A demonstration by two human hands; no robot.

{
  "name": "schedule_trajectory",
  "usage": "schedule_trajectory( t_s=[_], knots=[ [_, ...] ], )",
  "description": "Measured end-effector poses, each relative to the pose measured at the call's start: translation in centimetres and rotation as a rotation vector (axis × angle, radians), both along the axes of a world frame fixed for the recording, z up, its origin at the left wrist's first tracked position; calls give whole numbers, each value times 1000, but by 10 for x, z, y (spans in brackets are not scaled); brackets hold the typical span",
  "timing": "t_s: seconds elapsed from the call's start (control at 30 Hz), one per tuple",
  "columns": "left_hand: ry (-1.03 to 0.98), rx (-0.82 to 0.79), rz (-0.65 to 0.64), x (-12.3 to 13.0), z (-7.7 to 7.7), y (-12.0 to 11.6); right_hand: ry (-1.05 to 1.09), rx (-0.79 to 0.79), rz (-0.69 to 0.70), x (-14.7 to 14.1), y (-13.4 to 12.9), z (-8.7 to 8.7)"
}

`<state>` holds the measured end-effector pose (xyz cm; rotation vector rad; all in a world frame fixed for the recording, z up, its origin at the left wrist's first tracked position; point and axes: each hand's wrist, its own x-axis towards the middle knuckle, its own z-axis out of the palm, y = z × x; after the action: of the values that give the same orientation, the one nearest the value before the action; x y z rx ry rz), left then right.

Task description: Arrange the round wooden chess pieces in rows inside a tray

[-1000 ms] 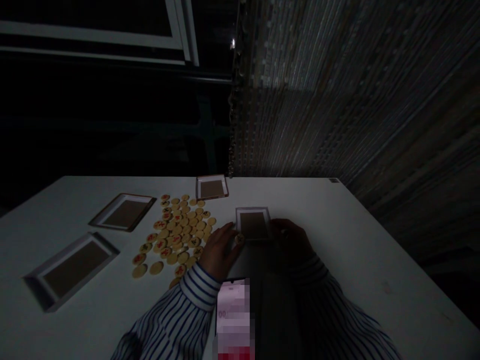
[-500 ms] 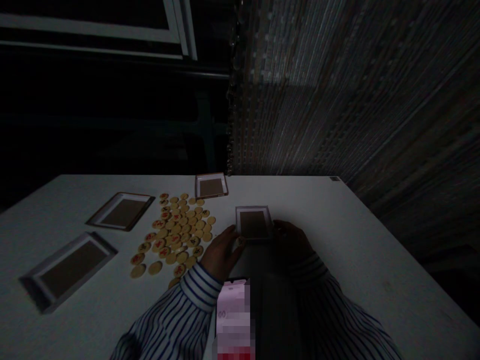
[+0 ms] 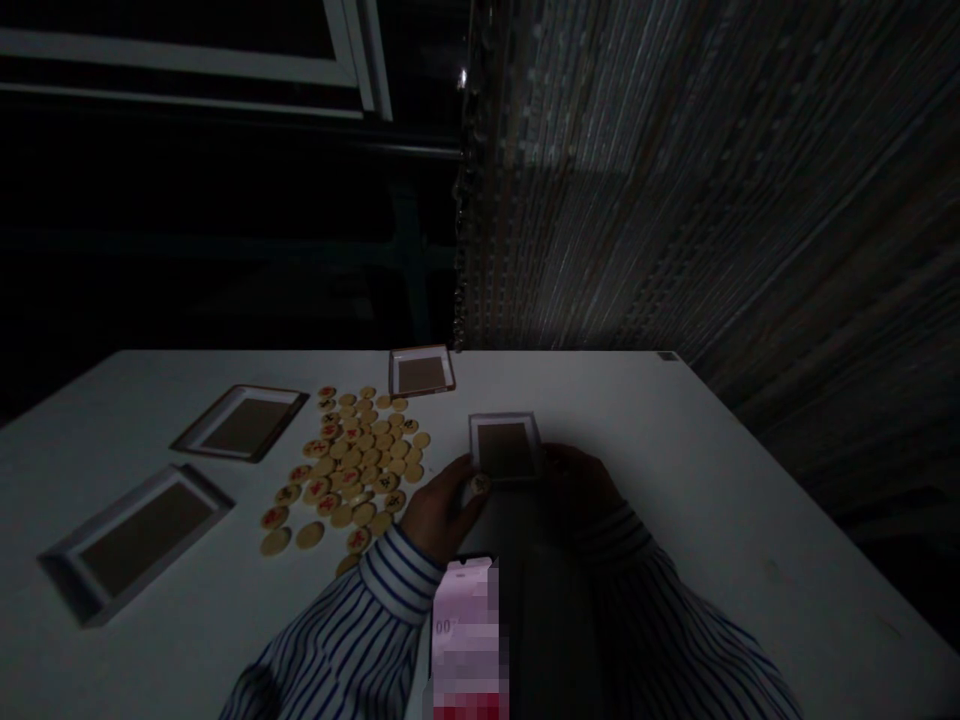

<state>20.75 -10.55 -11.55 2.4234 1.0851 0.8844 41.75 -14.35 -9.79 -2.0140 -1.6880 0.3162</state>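
My left hand pinches a round wooden piece with a dark character between thumb and fingers. The piece is at the lower left corner of a small frame-like tray with a brown inside. At that tray's right side is my right hand, in deep shadow; its fingertips are near the edge, and their hold is too dark to make out. Left of my left hand, many round wooden pieces lie spread on the white table, some with red or black characters.
Similar trays lie at the back, at the left and at the near left. A lit phone is between my forearms. Behind the table hangs a string curtain.
The piece in my left hand has turned so that its character faces up more clearly. Both hands stay almost where they were, beside the small tray.
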Motion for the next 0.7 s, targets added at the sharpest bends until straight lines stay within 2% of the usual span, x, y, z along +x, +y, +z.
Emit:
schedule_trajectory(
  t_s=[0.3, 0.5, 0.7],
  knots=[
    [-8, 18, 17, -3, 4, -3, 0, 34, 8, -2, -3, 1],
    [-77, 16, 53, -5, 1, -5, -9, 13, 0, -5, -5, 2],
    [-58, 19, 62, -6, 1, -5, -28, 7, 17, -5, -7, 1]
  ],
)
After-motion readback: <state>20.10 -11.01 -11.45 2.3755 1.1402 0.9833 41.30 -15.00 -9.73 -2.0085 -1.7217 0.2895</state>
